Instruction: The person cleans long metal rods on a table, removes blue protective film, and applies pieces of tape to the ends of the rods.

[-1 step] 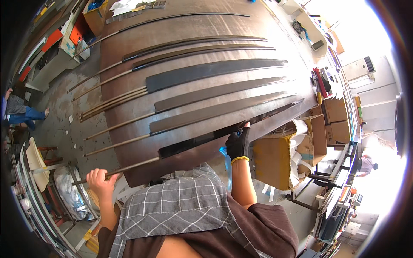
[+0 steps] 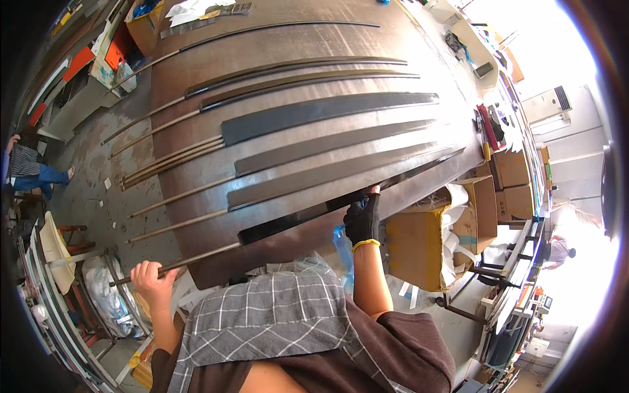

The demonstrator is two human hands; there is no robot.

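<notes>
My bare left hand (image 2: 154, 283) is closed around a thin rod (image 2: 196, 257) beyond the table's left edge. From that rod a glossy black strip (image 2: 295, 219) runs rightward along the near edge of the brown table (image 2: 219, 272). My right hand (image 2: 362, 219), in a black fingertip-less glove with a yellow cuff, grips the strip with the thumb over it; its other fingers are partly hidden. Just beyond lie two dark flat strips (image 2: 327, 173) with rods at their left ends. Farther back is a wider dark strip (image 2: 327, 114) with several rods beside it.
More narrow dark strips (image 2: 301, 65) on rods lie toward the far side; the rod ends overhang the table's left edge. An open cardboard box (image 2: 416, 245) stands at the right near edge. Papers (image 2: 196, 12) lie at the far left. Another person (image 2: 36, 170) is at left.
</notes>
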